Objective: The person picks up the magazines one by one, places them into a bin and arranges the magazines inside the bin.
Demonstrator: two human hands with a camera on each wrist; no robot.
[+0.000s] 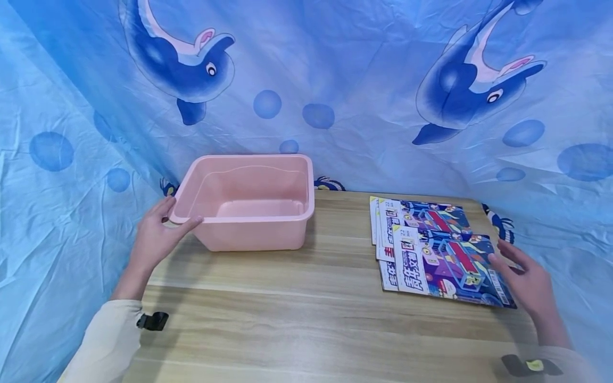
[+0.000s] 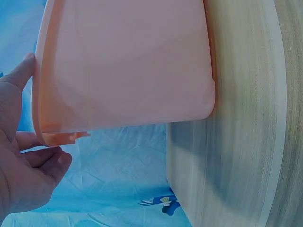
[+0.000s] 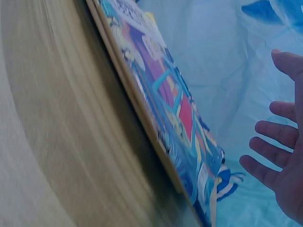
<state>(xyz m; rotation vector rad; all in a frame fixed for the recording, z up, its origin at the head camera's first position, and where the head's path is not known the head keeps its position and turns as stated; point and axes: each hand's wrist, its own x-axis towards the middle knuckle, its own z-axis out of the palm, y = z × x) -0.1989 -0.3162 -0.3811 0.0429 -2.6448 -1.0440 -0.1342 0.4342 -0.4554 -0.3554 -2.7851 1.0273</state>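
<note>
A pink plastic bin (image 1: 254,234) stands upright on the wooden table, its open top facing up. My left hand (image 1: 160,234) is at its near left corner, holding the rim between thumb and fingers; the left wrist view shows the thumb on the rim (image 2: 40,85) and the curled fingers by the corner. Several magazines (image 1: 455,266) with colourful blue covers lie in overlapping stacks on the right. Beside their right edge hovers my right hand (image 1: 527,279), empty, fingers spread in the right wrist view. Whether its thumb touches the top magazine cannot be told.
The wooden table (image 1: 297,319) has a pale grain and runs between the bin and the magazines. A blue sheet (image 1: 364,149) printed with dolphins and bubbles hangs close behind the table and along both sides.
</note>
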